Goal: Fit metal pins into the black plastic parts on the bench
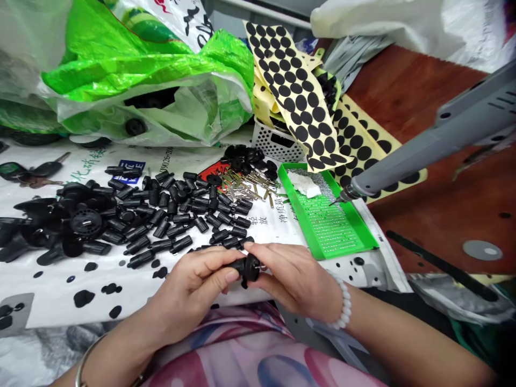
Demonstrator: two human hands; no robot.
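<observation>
In front of my body, my left hand [193, 279] and my right hand [296, 277] meet at a small black plastic fitting [252, 267]. My left thumb and fingers pinch its cylindrical end. On the other side, my right fingers grip its round, disc-like end, where a thin piece of metal shows. Just beyond my hands lies a spread of black plastic cylinders [181, 244]. Small metal strips [250, 185] are heaped behind them, beside more black round parts [244, 158].
A green tray [314, 250] with rows of tiny screws stands right of my hands. Above it hangs a grey electric screwdriver [395, 166]. Sheets of black round stickers [298, 91] lean over a white basket [278, 142]. Keys [36, 172] and black cup-shaped parts [60, 220] lie left.
</observation>
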